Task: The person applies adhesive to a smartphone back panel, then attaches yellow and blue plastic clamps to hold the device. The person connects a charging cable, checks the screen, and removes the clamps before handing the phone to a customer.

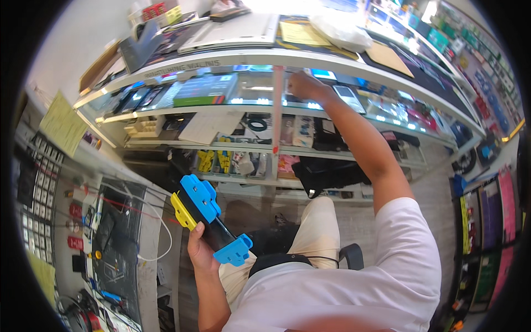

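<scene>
Prob. reach step: R hand (304, 87) curled at cabinet (277, 124), grip can't tell; L hand (202, 247) firmly round clamped black slab (217, 231); next likely needs careful withdrawal.

Dark capital lettering (182, 69) noted along the white front edge of the bench (249, 57), upper left of centre. Yellow sheet (63, 124), left of frame: possibly marked, too blurred to read.
</scene>
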The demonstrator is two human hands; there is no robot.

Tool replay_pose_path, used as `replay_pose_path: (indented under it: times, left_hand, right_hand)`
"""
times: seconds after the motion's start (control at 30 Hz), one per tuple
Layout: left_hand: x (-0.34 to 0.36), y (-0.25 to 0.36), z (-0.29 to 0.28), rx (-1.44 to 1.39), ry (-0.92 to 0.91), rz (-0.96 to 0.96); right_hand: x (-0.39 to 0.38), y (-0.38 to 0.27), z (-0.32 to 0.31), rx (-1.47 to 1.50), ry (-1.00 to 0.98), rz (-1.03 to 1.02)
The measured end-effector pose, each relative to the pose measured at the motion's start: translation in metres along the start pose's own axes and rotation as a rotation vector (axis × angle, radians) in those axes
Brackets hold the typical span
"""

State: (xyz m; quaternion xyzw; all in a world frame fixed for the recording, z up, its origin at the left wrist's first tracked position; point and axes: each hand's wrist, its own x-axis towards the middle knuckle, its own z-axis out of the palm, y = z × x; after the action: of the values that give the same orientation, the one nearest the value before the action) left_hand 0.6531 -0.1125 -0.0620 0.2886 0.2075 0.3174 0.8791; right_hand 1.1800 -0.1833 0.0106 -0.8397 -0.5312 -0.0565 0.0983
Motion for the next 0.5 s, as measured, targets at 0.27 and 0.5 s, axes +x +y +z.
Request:
replay_pose_path:
  times: [0.27,0.5]
  left_hand:
    - [0.005,0.034,0.008,0.084,0.041,0.058]
    - [0.000,0.054,-0.003,-0.078,-0.082,0.069]
  right_hand:
    - [-0.013,0.029,0.019,-0.077,-0.005,0.019]
    - [-0.047,0.060,0.018,-0.012,0.183,0.047]
